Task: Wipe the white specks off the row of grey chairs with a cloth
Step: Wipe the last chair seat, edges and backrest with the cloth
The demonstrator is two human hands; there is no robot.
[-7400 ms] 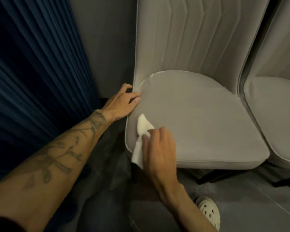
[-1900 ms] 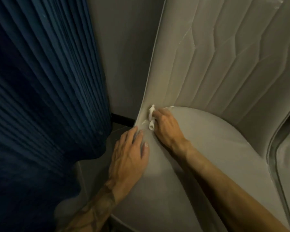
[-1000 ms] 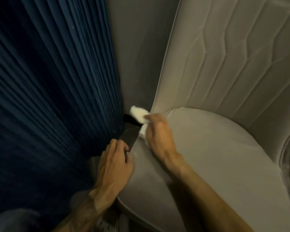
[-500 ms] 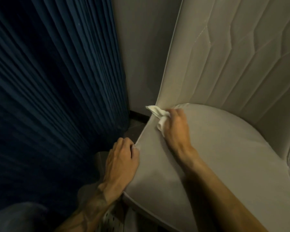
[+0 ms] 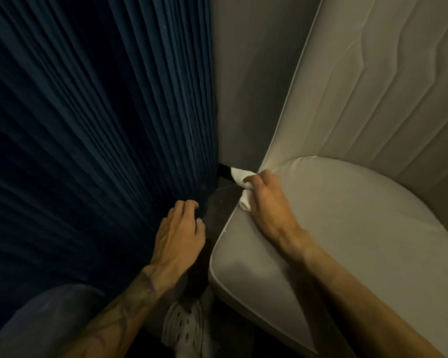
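Your right hand (image 5: 268, 202) grips the white cloth (image 5: 239, 176), bunched, at the back left corner of the grey chair's seat (image 5: 347, 228), where the seat meets the backrest (image 5: 373, 86). The cloth's long axis runs roughly along the seat's left edge. One end pokes out past your fingertips and points up and left toward the foot of the wall (image 5: 243, 73); the other end shows below your fingers, lying on the seat edge. Your left hand (image 5: 179, 236) lies against the blue curtain (image 5: 88, 125), fingers loosely bent and holding nothing. Half a second ago its fingertips rested on the seat's left edge; now it is off the chair, with bare floor (image 5: 221, 205) between it and the seat.
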